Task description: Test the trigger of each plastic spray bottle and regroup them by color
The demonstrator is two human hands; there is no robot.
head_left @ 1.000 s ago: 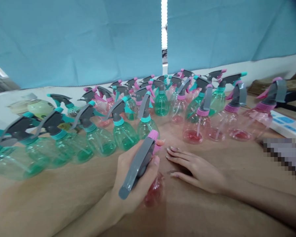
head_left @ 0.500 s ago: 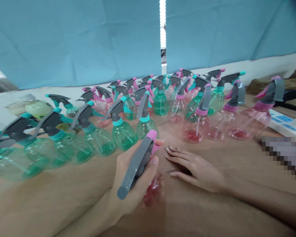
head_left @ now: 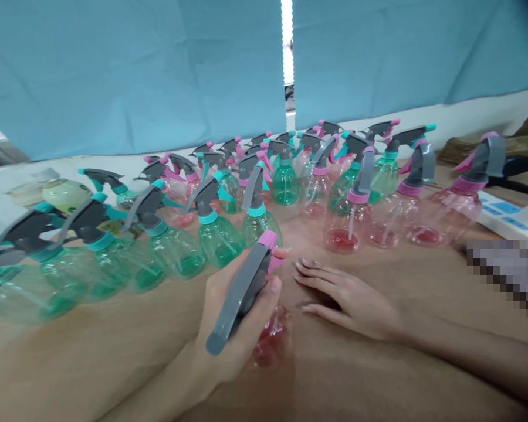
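Note:
My left hand (head_left: 237,310) is wrapped round the neck of a pink spray bottle (head_left: 273,340), just under its grey head; the pink nozzle points away from me. Part of this bottle is hidden behind the hand. My right hand (head_left: 345,296) lies on the wooden table (head_left: 361,381) to the right of it, fingers stretched out and apart, holding nothing. Just beyond my left hand stands a green spray bottle (head_left: 261,225) with a teal collar. Past my right hand is another pink spray bottle (head_left: 345,228), upright.
Several green bottles (head_left: 180,258) form a row on the left, and several pink ones (head_left: 442,211) stand on the right. More mixed bottles crowd the back. A power strip (head_left: 506,214), a blurred-out flat object (head_left: 506,272) and black-handled tool (head_left: 519,176) lie at right. A blue curtain (head_left: 136,76) hangs behind.
The view has shifted very slightly. Both hands keep their places, the left still round the pink spray bottle and the right still flat on the table.

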